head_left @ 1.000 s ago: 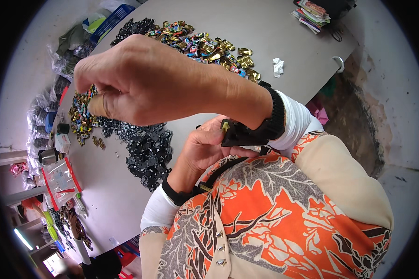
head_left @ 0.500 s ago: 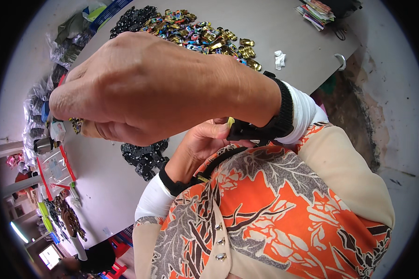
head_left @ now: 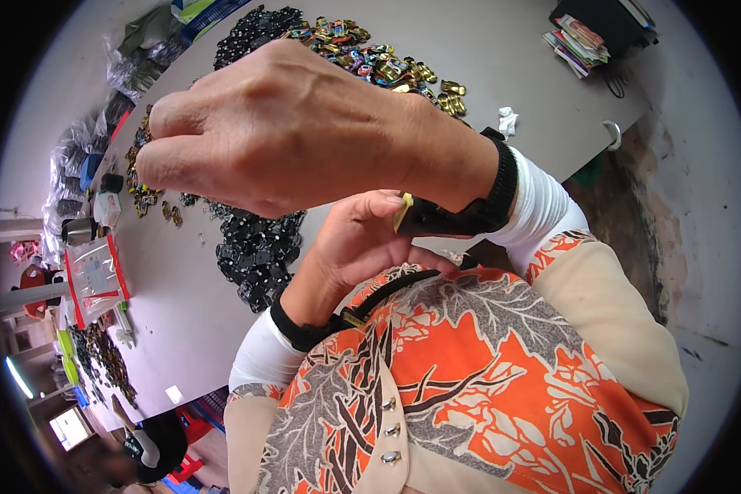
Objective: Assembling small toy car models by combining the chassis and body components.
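Observation:
My right hand (head_left: 251,132) is raised across the view, back upward, fingers curled in. Whatever its fingers hold is hidden beneath it. Under my right wrist, close to my chest, my left hand (head_left: 358,239) pinches a small yellow-gold piece (head_left: 403,212) with the thumb on it. The rest of that piece is covered by the dark band on my right wrist. A pile of small black parts (head_left: 259,247) lies on the grey table (head_left: 181,329) beside my left hand. Beyond my right hand are a heap of shiny gold and coloured toy-car-like pieces (head_left: 379,62) and more black parts (head_left: 255,37).
A clear red-edged bag (head_left: 96,280) sits at the table's left edge, near plastic-wrapped bundles (head_left: 70,160). Another person (head_left: 160,449) is at the lower left. A crumpled white tissue (head_left: 508,122) and a stack of papers (head_left: 576,45) lie at the far right.
My right hand has moved to the right and slightly up, uncovering more of the black parts and some gold pieces at the left. My left hand stays at my chest with its piece.

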The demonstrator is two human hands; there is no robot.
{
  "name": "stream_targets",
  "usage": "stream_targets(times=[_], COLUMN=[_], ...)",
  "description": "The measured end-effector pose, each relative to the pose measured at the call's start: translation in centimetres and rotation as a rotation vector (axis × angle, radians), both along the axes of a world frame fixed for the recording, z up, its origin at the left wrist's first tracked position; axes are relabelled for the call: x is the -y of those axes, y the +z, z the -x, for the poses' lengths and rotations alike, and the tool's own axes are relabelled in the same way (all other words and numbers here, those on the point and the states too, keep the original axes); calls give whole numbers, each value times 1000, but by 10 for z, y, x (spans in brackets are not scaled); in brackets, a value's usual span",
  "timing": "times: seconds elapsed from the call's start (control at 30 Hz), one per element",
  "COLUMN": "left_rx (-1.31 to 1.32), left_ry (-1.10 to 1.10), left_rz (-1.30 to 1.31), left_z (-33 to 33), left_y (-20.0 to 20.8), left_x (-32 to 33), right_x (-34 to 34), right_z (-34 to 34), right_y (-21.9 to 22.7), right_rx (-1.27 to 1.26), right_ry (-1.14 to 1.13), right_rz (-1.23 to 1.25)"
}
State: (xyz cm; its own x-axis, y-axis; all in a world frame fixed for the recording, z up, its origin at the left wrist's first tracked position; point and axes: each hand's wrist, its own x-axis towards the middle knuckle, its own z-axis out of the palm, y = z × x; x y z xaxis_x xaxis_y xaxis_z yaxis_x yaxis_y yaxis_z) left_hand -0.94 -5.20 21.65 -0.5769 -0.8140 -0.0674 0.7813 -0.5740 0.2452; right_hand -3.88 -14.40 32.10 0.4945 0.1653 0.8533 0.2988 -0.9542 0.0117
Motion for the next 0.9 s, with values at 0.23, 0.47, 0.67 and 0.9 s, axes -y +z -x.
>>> stream_targets(times=[0.23,0.47,0.67,0.9], left_rx=[464,1318,926,665], left_ry=[228,524,416,209], left_rz=[176,1051,428,319], left_z=[18,19,25,24], left_y=[11,-4,1,-6], left_x=[-6,-1,-4,0], right_x=[-7,-15,-13,-17], right_z=[-8,-13,-15,-15], right_y=[-2,-2,-4,-7], right_rx=[-104,-166,-215,-301], right_ry=[42,81,90,163], right_rz=[-2,-11,-41,-57])
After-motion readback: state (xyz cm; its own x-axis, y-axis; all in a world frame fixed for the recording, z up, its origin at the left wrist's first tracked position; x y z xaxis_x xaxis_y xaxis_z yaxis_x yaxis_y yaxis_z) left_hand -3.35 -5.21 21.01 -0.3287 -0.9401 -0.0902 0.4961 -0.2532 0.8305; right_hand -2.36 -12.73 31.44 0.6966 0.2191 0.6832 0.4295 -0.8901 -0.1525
